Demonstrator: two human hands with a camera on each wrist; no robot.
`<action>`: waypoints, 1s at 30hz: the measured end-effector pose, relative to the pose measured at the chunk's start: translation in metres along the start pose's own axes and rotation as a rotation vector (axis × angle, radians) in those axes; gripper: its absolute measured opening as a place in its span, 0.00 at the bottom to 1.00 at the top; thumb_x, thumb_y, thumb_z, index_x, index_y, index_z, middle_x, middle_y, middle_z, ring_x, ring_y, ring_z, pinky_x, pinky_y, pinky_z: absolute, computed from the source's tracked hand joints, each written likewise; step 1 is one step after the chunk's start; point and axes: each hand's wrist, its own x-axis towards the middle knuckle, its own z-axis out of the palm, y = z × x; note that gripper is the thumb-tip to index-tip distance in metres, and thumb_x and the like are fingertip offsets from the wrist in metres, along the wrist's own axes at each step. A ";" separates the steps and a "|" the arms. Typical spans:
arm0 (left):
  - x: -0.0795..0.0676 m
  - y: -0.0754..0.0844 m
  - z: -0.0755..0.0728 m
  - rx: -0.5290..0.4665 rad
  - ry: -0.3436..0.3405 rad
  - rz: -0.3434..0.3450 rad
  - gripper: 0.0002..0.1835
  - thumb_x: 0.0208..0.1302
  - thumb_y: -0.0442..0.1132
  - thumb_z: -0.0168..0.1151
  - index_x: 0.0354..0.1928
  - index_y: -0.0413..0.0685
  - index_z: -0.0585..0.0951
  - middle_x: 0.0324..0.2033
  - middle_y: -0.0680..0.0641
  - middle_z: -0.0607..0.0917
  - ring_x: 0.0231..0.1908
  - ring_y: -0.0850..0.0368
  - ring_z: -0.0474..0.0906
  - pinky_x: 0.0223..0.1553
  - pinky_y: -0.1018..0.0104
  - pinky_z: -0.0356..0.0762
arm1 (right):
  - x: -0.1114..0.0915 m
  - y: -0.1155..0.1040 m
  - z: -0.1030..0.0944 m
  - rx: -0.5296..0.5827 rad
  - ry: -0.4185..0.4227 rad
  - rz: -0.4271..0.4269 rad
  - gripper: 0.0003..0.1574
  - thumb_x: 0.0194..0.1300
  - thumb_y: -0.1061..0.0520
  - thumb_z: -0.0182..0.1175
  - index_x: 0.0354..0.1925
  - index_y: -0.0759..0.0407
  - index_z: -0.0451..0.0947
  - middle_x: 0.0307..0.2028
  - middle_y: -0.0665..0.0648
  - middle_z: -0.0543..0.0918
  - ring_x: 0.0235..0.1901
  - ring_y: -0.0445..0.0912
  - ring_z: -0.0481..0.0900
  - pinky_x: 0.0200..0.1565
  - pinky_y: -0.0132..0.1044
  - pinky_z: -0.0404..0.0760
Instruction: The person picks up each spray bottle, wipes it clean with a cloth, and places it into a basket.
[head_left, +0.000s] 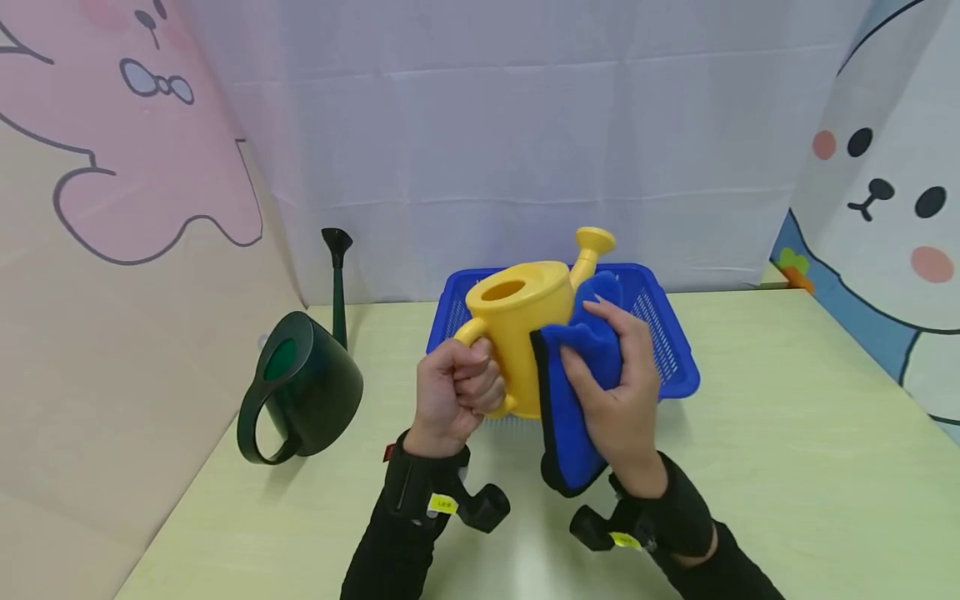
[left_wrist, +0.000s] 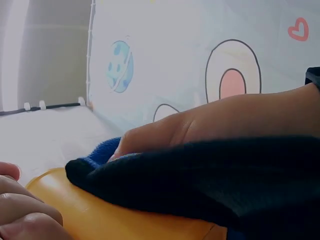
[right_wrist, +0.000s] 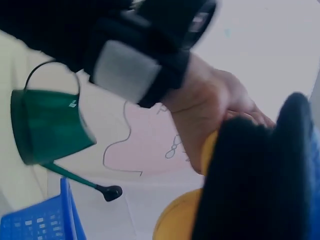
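In the head view my left hand grips the handle of a yellow watering can, which is held up in front of a blue basket. My right hand holds a blue cloth with black edging against the can's right side, thumb and fingers bent over it. The can's spout and rose point away, to the upper right. Up close in the left wrist view, the cloth lies along the yellow can wall. Its dark edge hides much of the can in the right wrist view.
A dark green watering can with a long spout stands on the table at the left. The blue basket sits behind the yellow can on the pale table. A white cloth backdrop hangs at the back, with printed sheets at both sides.
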 end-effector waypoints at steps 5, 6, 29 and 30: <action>0.002 -0.001 0.000 0.001 -0.026 0.002 0.16 0.54 0.32 0.29 0.12 0.53 0.54 0.07 0.54 0.51 0.05 0.63 0.47 0.09 0.67 0.37 | -0.009 -0.001 0.013 -0.159 0.110 -0.318 0.25 0.51 0.52 0.60 0.46 0.63 0.72 0.52 0.65 0.72 0.54 0.56 0.63 0.52 0.56 0.61; 0.002 -0.002 0.000 0.003 -0.028 0.002 0.16 0.54 0.33 0.29 0.12 0.53 0.54 0.07 0.55 0.51 0.05 0.63 0.47 0.09 0.67 0.37 | -0.010 -0.002 0.015 -0.183 0.130 -0.370 0.25 0.52 0.49 0.59 0.45 0.63 0.73 0.52 0.66 0.72 0.53 0.58 0.62 0.51 0.57 0.60; 0.002 -0.004 0.003 -0.001 -0.016 -0.028 0.16 0.54 0.32 0.29 0.12 0.53 0.57 0.08 0.54 0.53 0.06 0.62 0.49 0.10 0.66 0.38 | 0.005 -0.006 -0.008 0.016 -0.008 0.042 0.28 0.54 0.63 0.55 0.55 0.58 0.67 0.51 0.54 0.72 0.47 0.46 0.69 0.47 0.34 0.72; 0.002 -0.004 0.003 0.000 -0.017 -0.027 0.16 0.54 0.32 0.29 0.12 0.53 0.56 0.08 0.54 0.53 0.06 0.62 0.49 0.10 0.67 0.38 | 0.004 -0.005 -0.007 -0.001 0.002 0.012 0.28 0.53 0.63 0.56 0.54 0.59 0.68 0.52 0.55 0.72 0.49 0.46 0.69 0.49 0.37 0.71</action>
